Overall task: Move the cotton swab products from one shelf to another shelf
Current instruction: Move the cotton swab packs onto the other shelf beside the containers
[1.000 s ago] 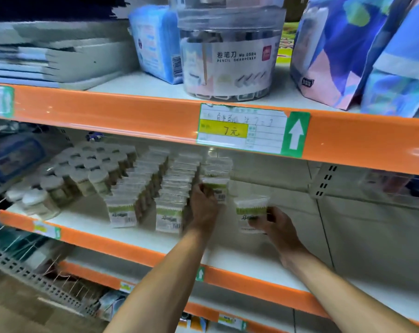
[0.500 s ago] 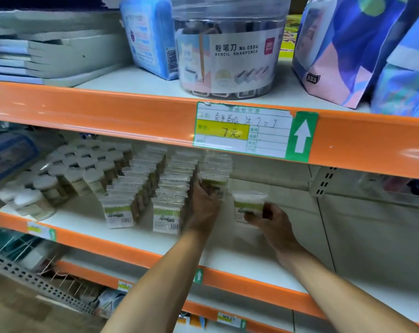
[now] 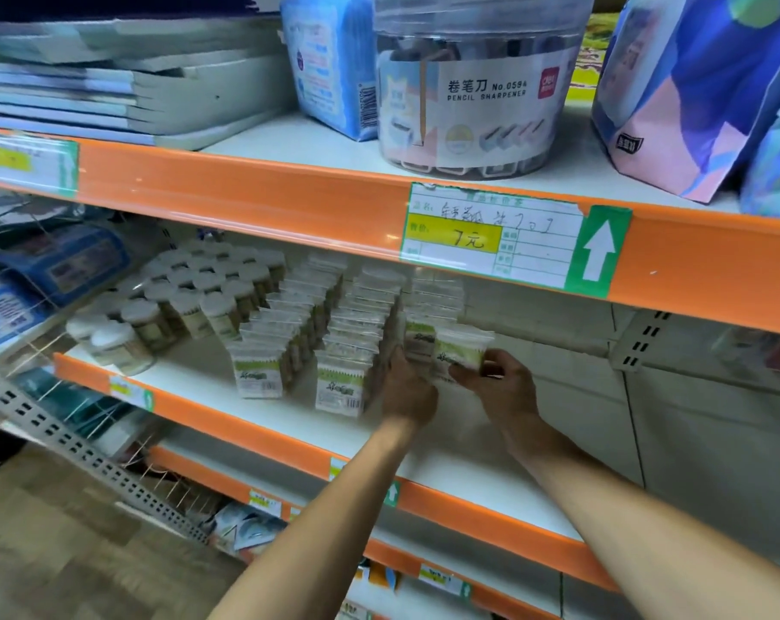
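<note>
Shelf [image 3: 290, 409]; tub [image 3: 473, 96] labelled "PENCIL SHARPENER No.0594"

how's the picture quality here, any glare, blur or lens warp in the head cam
Head view: wide-angle warp bows the orange shelf edge, and small glare spots sit on it near the price tag. The tub label reads sharp; the pack pinched by the right hand and the left hand at the rows are soft. The lower shelf's back is dim, the left edge smeared.
</note>
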The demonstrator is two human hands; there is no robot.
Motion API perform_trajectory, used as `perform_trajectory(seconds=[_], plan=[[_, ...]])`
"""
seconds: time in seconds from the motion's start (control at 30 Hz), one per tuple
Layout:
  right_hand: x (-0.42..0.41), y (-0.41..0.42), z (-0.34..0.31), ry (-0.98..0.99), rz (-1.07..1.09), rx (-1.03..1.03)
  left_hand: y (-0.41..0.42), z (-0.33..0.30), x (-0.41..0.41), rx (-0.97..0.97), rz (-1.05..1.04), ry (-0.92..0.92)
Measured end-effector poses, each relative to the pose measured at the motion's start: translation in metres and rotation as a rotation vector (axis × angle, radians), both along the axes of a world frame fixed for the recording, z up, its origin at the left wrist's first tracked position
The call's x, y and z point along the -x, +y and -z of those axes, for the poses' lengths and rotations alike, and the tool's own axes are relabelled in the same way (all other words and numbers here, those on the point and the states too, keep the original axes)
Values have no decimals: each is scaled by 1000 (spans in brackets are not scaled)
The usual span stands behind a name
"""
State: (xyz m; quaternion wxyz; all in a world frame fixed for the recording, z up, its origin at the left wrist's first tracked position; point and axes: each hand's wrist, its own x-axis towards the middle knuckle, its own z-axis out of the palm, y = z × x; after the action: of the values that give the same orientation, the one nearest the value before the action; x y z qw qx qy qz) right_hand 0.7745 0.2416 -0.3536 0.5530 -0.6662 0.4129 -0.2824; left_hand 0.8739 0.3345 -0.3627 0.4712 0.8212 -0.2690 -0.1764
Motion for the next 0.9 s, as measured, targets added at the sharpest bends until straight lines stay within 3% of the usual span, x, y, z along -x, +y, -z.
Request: perform_trajectory(seconds=[0.2, 0.9], plan=[[-24, 3, 2, 64, 15, 63, 18, -18, 11, -128, 77, -137], [-58, 18, 17, 126, 141, 56, 73, -6, 39, -50, 161, 58]])
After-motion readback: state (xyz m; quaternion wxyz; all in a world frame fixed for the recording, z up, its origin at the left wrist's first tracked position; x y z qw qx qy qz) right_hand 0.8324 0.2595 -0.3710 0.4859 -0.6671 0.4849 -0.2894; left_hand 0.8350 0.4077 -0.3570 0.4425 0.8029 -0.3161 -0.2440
